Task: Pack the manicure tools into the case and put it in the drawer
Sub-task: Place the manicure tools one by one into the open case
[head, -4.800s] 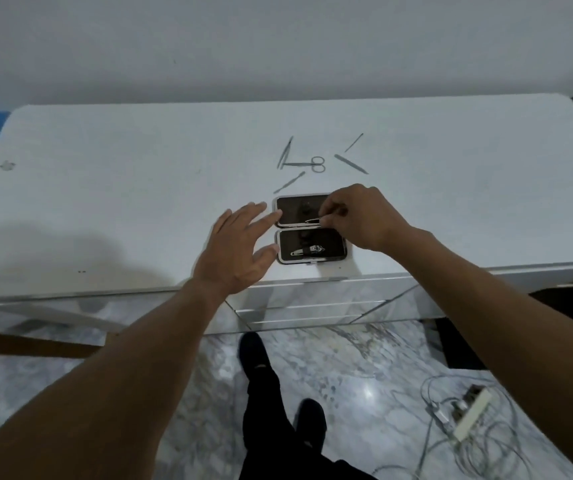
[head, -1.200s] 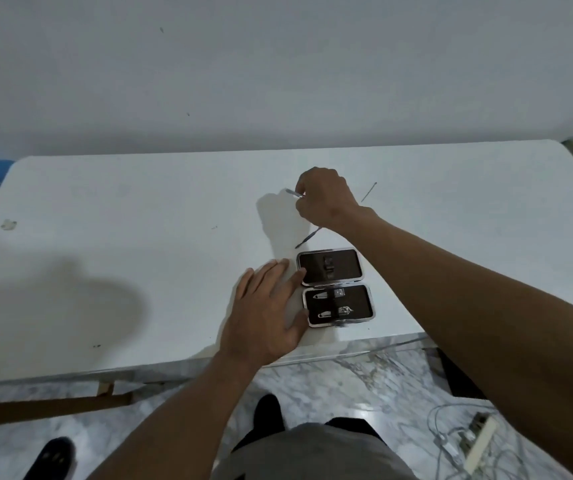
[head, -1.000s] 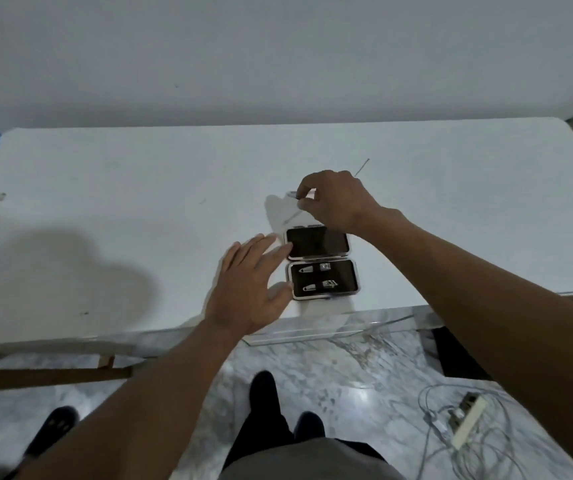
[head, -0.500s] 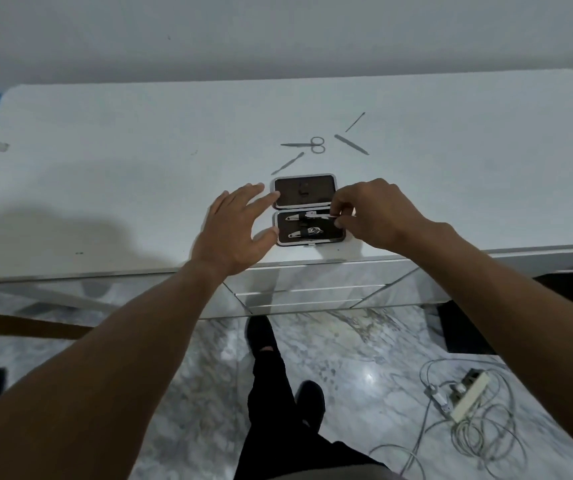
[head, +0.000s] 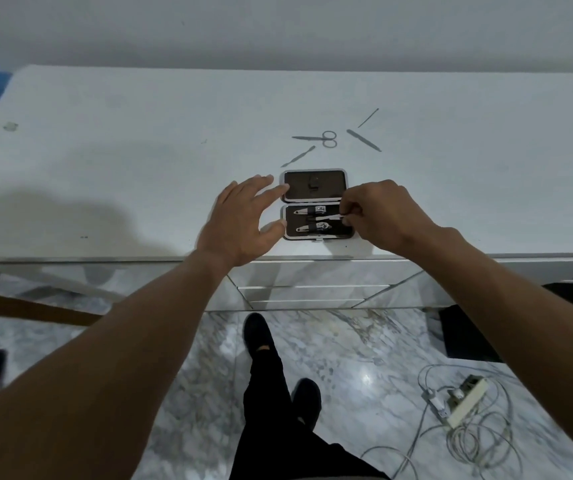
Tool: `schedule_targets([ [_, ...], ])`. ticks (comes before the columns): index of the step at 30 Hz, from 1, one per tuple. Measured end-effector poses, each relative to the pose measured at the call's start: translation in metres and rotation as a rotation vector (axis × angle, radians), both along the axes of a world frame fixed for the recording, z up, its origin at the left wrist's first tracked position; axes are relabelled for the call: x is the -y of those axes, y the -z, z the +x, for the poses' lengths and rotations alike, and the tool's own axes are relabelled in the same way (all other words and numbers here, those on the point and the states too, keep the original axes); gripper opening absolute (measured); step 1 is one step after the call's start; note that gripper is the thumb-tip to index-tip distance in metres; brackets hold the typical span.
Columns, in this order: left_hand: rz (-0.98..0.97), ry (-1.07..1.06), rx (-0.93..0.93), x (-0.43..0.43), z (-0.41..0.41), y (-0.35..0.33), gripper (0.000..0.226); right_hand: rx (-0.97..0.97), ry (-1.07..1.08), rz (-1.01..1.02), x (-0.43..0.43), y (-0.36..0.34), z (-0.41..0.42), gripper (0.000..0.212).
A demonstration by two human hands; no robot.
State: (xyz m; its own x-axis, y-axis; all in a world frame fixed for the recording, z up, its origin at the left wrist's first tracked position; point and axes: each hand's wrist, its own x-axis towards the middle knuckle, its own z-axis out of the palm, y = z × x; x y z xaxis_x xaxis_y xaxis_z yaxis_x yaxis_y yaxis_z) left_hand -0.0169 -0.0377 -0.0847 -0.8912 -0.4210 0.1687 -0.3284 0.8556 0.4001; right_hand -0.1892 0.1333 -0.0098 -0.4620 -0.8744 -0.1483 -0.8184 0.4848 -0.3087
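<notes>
A small black-lined manicure case [head: 314,184] lies open near the front edge of the white dresser top [head: 139,150]. Two nail clippers [head: 307,220] sit strapped in its near half. My right hand [head: 378,216] pinches a thin metal tool [head: 330,217] and holds it over that near half. My left hand [head: 243,220] rests fingers spread against the case's left side, holding nothing. Beyond the case lie small scissors [head: 319,138], a slim pusher [head: 298,156], a nail file [head: 363,140] and a thin pick [head: 368,118].
Mirrored drawer fronts [head: 312,292] sit shut below the dresser edge. On the marble floor lies a power strip with tangled cables [head: 465,407] at the right. My legs and shoes [head: 260,341] stand in front of the dresser.
My right hand picked a thin tool from the loose tools behind the case and brought it back over the near half. The left hand stayed beside the case.
</notes>
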Motion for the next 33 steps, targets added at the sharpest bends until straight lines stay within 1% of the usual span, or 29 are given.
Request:
schedule_targets([
  [11, 0.016, -0.005, -0.005, 0.0, 0.0, -0.001, 0.06, -0.021, 0.036, 0.009, 0.004, -0.006, -0.004, 0.009],
  [16, 0.017, -0.008, -0.009, 0.0, 0.0, 0.001, 0.059, -0.021, -0.006, 0.005, 0.008, -0.004, 0.002, 0.012],
  [25, 0.015, -0.008, -0.006, 0.0, 0.0, -0.001, 0.059, -0.044, -0.003, 0.028, 0.007, -0.006, 0.002, 0.014],
  [29, 0.009, -0.005, -0.005, 0.0, 0.0, 0.0, 0.059, -0.041, 0.032, 0.014, 0.006, -0.009, -0.003, 0.014],
  [33, 0.009, -0.003, -0.007, 0.0, 0.0, 0.001, 0.059, -0.083, 0.126, -0.047, 0.012, -0.01, -0.009, 0.015],
])
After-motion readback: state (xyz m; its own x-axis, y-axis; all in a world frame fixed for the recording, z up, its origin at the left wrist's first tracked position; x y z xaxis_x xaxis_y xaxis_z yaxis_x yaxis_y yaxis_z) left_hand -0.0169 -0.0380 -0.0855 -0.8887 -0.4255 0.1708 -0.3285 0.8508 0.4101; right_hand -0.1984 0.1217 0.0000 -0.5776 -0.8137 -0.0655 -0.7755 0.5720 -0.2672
